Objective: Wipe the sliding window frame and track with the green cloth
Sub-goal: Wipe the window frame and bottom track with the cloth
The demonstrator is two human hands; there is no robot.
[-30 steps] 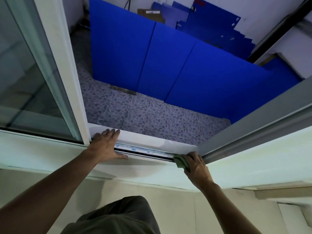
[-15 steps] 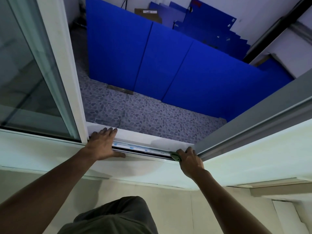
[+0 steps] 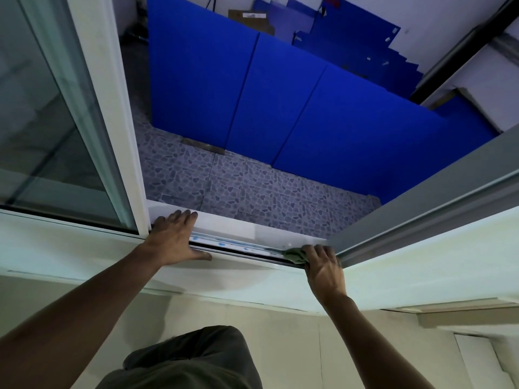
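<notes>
Two hands [image 3: 174, 237] [image 3: 323, 265], one green cloth [image 3: 293, 255], one glass pane [image 3: 42, 130].

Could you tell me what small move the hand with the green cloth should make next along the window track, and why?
Probably the right hand should drag the crumpled green cloth leftward along the white sliding-window track. The cloth sits at the track's right end, against the grey frame, and the stretch towards the left hand, which rests flat on the sill, lies uncovered.

Beyond the opening, a floor [image 3: 252, 192] of grey pebble-patterned tiles lies below. Large blue panels [image 3: 280, 102] lean in a row against a white wall [image 3: 421, 12], with more blue sheets [image 3: 351, 37] stacked behind. The light is dim and bluish.
</notes>
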